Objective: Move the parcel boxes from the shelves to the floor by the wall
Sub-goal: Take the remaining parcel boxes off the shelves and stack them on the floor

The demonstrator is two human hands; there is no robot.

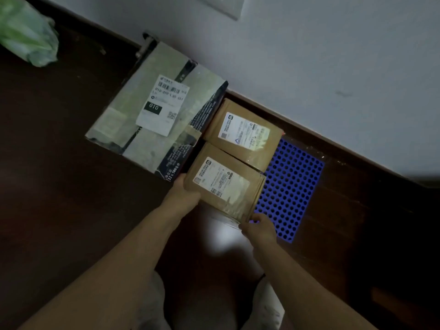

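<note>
A small brown parcel box [223, 184] with a white label is held between both my hands, low over the dark floor. My left hand [183, 196] grips its near left edge, and my right hand [258, 226] grips its near right corner. A second small brown box [242, 133] sits just beyond it, touching it, next to the wall. To the left stands a large taped box [154, 110] with a white label marked 010, its far end against the skirting board.
A blue perforated mat [290, 186] lies on the floor right of the small boxes. The white wall [309, 67] runs diagonally behind them. A green plastic bag [26, 34] lies at the top left. My knees show at the bottom.
</note>
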